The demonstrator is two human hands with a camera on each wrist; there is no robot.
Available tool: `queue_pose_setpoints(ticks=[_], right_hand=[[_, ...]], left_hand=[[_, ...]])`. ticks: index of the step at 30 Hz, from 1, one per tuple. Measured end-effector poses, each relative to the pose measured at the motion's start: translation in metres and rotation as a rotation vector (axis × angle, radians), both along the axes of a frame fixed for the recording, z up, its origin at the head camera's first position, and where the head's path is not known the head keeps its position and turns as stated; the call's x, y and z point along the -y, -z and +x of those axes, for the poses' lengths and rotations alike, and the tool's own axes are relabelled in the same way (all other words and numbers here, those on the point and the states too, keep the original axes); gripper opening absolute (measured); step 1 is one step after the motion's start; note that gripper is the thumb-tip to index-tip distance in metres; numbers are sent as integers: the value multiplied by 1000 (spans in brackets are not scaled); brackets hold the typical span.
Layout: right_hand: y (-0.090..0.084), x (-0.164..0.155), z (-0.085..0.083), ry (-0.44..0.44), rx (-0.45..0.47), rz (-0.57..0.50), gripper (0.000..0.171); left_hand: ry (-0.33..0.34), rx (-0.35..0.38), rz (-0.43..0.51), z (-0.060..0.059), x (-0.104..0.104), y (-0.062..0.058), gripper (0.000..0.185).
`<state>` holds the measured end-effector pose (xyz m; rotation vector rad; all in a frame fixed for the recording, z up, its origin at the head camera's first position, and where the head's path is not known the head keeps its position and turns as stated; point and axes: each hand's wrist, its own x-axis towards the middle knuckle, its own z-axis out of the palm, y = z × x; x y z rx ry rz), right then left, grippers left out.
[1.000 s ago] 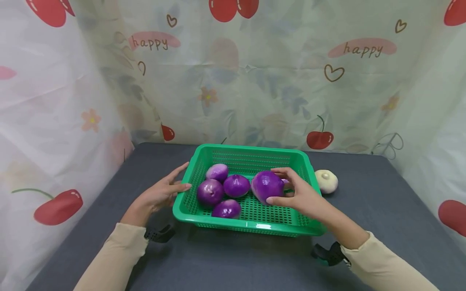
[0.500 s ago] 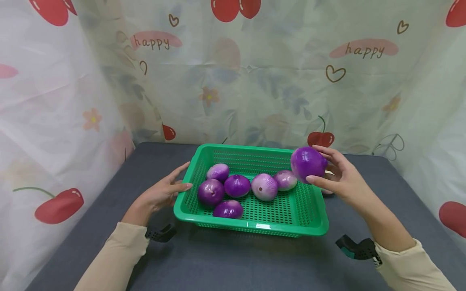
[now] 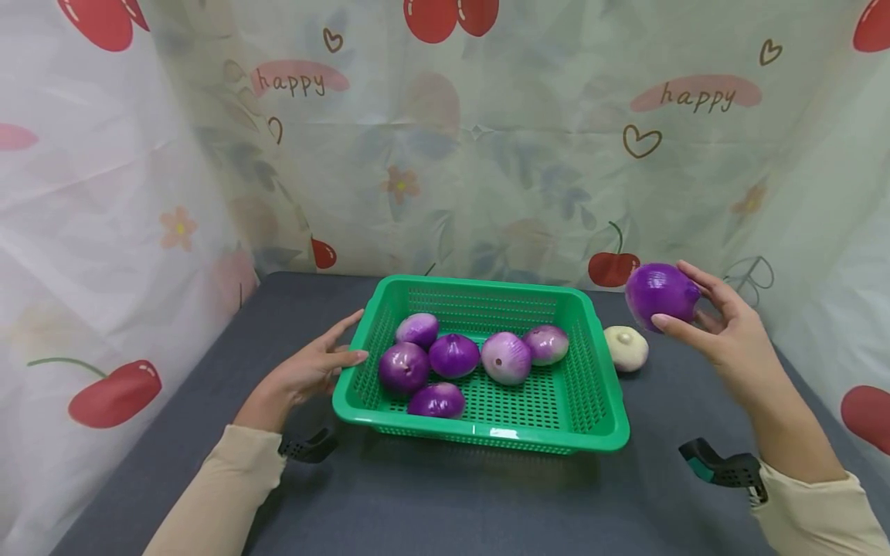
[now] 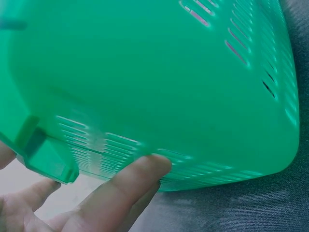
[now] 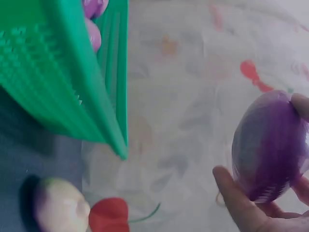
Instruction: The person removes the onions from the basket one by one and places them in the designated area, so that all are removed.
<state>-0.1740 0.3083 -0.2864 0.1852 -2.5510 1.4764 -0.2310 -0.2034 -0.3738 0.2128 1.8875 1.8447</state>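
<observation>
Head view, left hand: I see the left hand (image 3: 306, 371) at the left end of the green basket (image 3: 480, 432), thumb on the rim, forefinger spread apart from it.
Left wrist view, fingers: my feed shows fingers (image 4: 123, 191) under the rim, one tip at the slotted outer wall; I read this as a grip on the edge.
Green basket: rectangular, slotted, upright on the dark grey table (image 3: 473, 494), held by the left hand and apart from the right.
Basket onions: I count six purple onions (image 3: 454, 355), four grouped at the left, two paler ones side by side farther right.
White bulb: the white bulb (image 3: 627, 349) rests on the table just beside the basket's right wall.
Right hand: the right hand (image 3: 737, 332) is spread only as wide as the held onion (image 3: 657, 297), gripping it between thumb and fingers.
Held onion: glossy deep purple, its pointed end toward the palm; my right wrist view shows a paler, greyish side. It hangs above the table, right of the basket, well apart from the left hand.
</observation>
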Motion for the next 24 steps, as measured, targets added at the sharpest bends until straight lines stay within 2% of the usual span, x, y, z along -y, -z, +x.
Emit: queue_pose_setpoints(ticks=[9, 15, 24], right_hand=[[18, -25, -12, 130, -17, 0, 72], [35, -31, -22, 241, 38, 17, 78], [60, -41, -35, 336, 72, 40, 80]], left_hand=[[1, 2, -1, 0, 0, 0, 84], [7, -3, 2, -1, 1, 1, 84], [0, -3, 1, 0, 0, 0, 84]])
